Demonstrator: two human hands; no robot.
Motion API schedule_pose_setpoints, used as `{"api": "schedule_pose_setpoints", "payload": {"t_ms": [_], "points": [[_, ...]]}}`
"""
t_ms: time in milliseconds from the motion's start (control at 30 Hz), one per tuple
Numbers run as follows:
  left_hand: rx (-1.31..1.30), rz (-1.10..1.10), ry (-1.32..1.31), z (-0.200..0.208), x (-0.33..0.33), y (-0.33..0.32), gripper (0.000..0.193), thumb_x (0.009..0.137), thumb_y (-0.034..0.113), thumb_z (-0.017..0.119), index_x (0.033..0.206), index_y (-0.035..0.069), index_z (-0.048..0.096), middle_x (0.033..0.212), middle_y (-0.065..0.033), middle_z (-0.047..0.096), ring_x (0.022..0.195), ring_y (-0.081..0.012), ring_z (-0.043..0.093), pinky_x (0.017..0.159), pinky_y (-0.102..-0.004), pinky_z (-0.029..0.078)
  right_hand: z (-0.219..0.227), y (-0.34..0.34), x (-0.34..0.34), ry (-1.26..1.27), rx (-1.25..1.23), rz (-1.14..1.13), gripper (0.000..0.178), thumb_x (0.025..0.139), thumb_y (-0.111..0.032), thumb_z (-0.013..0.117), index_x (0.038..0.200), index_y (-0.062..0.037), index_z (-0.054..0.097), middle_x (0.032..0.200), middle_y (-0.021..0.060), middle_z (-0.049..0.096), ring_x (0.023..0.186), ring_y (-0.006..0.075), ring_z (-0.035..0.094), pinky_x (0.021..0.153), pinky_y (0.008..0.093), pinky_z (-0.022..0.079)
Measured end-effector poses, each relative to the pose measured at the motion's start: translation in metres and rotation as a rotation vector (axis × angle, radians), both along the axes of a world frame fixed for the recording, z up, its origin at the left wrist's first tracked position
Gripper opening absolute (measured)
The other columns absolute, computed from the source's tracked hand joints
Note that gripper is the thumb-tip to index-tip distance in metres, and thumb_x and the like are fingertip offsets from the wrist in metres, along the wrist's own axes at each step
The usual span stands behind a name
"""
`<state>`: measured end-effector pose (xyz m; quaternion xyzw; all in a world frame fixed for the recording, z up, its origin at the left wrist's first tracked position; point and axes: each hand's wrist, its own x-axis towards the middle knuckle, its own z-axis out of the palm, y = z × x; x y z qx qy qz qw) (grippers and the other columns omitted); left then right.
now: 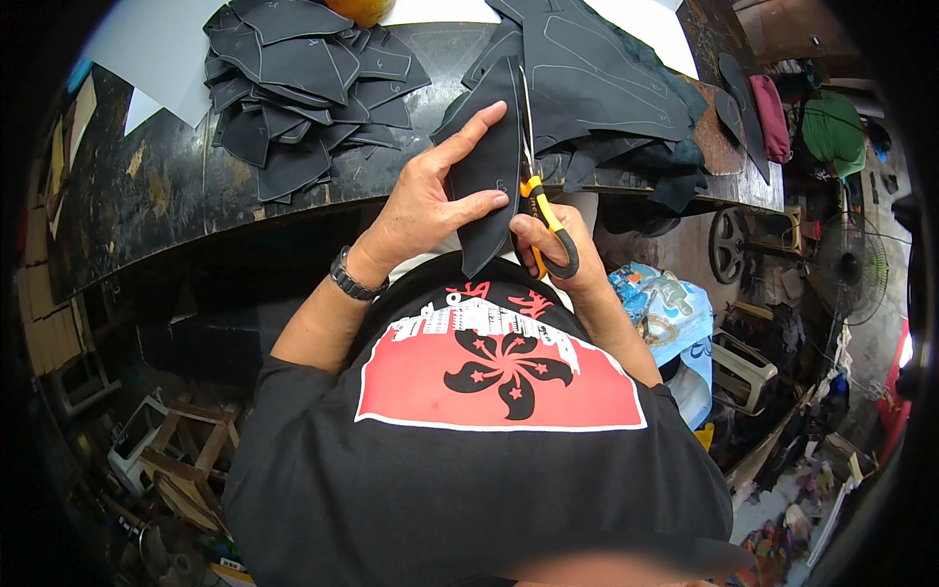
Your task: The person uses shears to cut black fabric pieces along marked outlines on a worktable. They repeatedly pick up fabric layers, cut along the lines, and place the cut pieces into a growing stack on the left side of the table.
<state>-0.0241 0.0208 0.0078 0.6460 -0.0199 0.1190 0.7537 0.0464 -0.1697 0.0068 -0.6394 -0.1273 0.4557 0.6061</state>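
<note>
Between the thumb and fingers of my left hand (416,201) is a black leather-like piece (486,161) with pale drawn lines, held over the table's near edge. Its lower end comes to a blunt tip near my shirt. My right hand (575,245) grips scissors (540,210) with yellow and black handles. Their blades point away from me and lie along the right edge of the piece; how far apart they are is hard to tell. Beyond them spreads a larger black sheet (611,73) marked with pale outlines.
A pile of black cut pieces (293,78) lies on the worn dark table (147,186), at the left. White sheets (156,49) lie behind it. To my right are a blue patterned cloth (670,303), a white stool (741,372) and a fan (851,264). A wooden stool (191,450) stands at lower left.
</note>
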Motion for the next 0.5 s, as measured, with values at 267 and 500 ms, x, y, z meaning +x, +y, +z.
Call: {"api": "schedule_pose_setpoints", "payload": {"t_ms": [267, 500], "points": [[0.032, 0.015, -0.004, -0.0025, 0.001, 0.0011, 0.077, 0.077, -0.003, 0.07, 0.145, 0.0, 0.035, 0.146, -0.0122, 0.043, 0.126, -0.0152, 0.046, 0.106, -0.028, 0.036, -0.0003, 0.0019, -0.0041, -0.014, -0.101, -0.04, 0.031, 0.088, -0.03, 0.069, 0.077, -0.0027, 0.058, 0.054, 0.0015, 0.052, 0.04, 0.0072, 0.045, 0.036, 0.0198, 0.034], [0.076, -0.077, 0.045, -0.0006, -0.0044, 0.0018, 0.076, 0.079, -0.006, 0.068, 0.146, 0.0, 0.033, 0.145, -0.0116, 0.043, 0.122, -0.0134, 0.048, 0.102, -0.0274, 0.04, -0.0012, 0.0035, 0.0036, -0.008, -0.04, 0.001, 0.037, 0.086, -0.037, 0.07, 0.078, -0.0024, 0.059, 0.058, 0.0024, 0.054, 0.046, 0.0091, 0.05, 0.043, 0.0221, 0.039]]}}
